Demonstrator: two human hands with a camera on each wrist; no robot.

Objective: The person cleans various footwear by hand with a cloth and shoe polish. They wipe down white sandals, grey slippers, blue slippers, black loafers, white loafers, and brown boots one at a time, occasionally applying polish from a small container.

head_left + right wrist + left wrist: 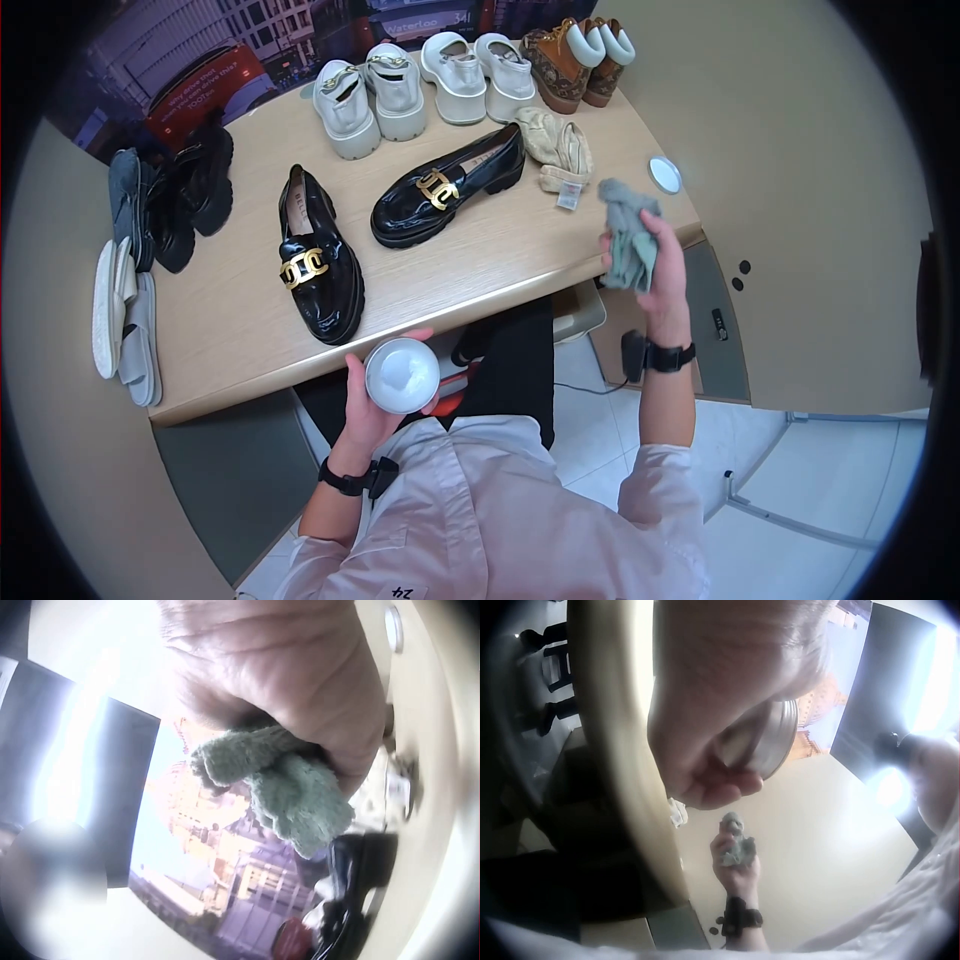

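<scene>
My left hand [372, 398] grips a small round open tin [401, 374] of whitish paste just off the table's near edge; the tin [763, 742] shows from below in the left wrist view. My right hand [650, 262] holds a crumpled grey-green cloth [630, 232] raised beyond the table's right corner; the cloth [289, 787] bunches under my fingers [285, 667]. Two glossy black loafers with gold chain buckles lie on the wooden table [230, 330]: one [318, 260] near the front, the other [445, 187] behind it.
Two pairs of white shoes [365, 95] [478, 75] and brown boots [580, 58] line the table's back. Beige gloves [558, 148] and a round lid [664, 175] lie at the right. Black sandals [180, 190] and pale slides [125, 310] sit at the left edge.
</scene>
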